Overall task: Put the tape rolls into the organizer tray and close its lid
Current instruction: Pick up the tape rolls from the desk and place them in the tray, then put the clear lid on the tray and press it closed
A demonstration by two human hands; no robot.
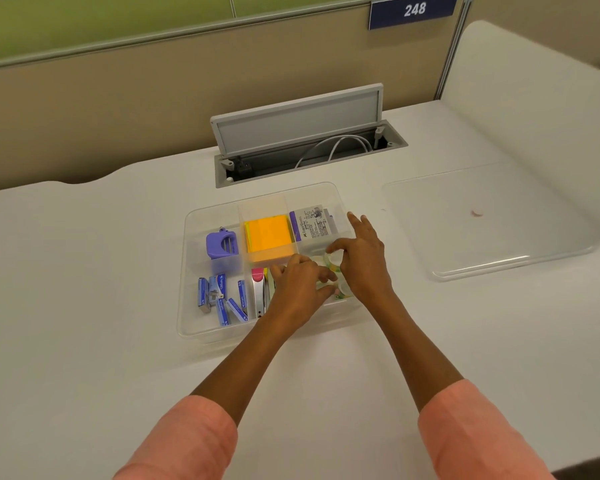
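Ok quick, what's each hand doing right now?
Left hand: closed on a small clear tape roll in the tray.
Right hand: pinching another clear tape roll, index finger out.

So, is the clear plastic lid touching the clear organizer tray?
Apart. The head view shows the clear plastic lid lying flat on the white desk, right of the clear organizer tray, with bare desk between them.

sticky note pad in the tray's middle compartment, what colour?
Bright orange sticky note pad, clearest in the head view.
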